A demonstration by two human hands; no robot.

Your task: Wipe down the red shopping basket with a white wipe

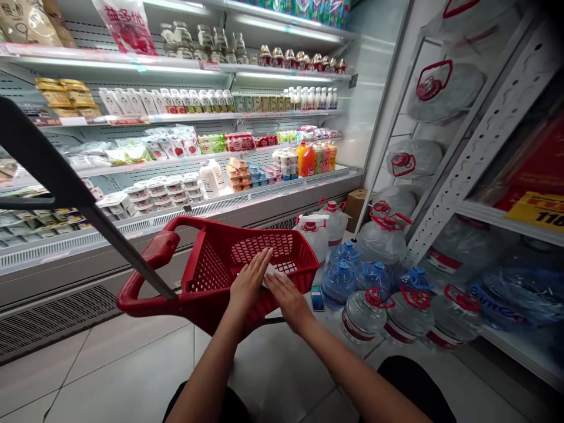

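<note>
My left hand (249,283) is stretched out flat, fingers together, above the near rim of a red plastic shopping basket (211,299). Close against it is my right hand (287,298), its fingers bent over a crumpled white tissue (269,270). The tissue shows between the two hands and is partly covered by them, so which palm bears on it is hard to see. Through the basket's lattice the pale floor shows. A long grey handle (118,235) rises from the basket's left end toward the upper left.
Water jugs with red handles (363,317) and blue-capped bottles (341,285) stand on the floor at right. Beside them lies a phone (317,298). A refrigerated display case (264,202) runs behind the basket. White metal shelving (484,129) rises on the right.
</note>
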